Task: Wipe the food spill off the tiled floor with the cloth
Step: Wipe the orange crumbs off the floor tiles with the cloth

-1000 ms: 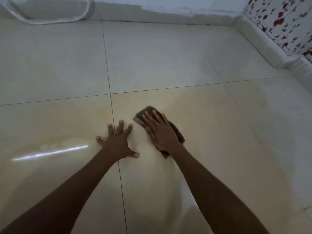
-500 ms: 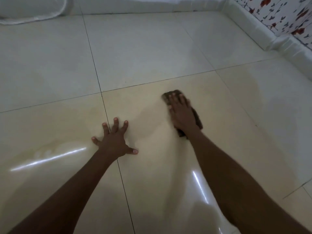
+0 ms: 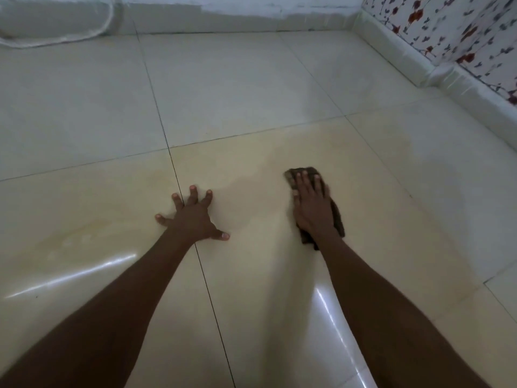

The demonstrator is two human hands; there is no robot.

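Head view: right hand (image 3: 313, 210) flat, fingers straight, pressing brown cloth (image 3: 337, 219) onto tiled floor (image 3: 251, 88), nothing clasped. Left hand (image 3: 193, 219) spread wide, palm down across a grout line, grip holding nothing. Yellowish wet smear (image 3: 293, 152) just beyond the cloth.

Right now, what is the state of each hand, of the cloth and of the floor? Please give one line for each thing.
left hand: flat on the floor, fingers spread, holds nothing.
right hand: fingers straight, presses the cloth down.
cloth: brown, crumpled, flat on the floor under the right hand.
tiled floor: glossy, with a yellowish film around both hands.
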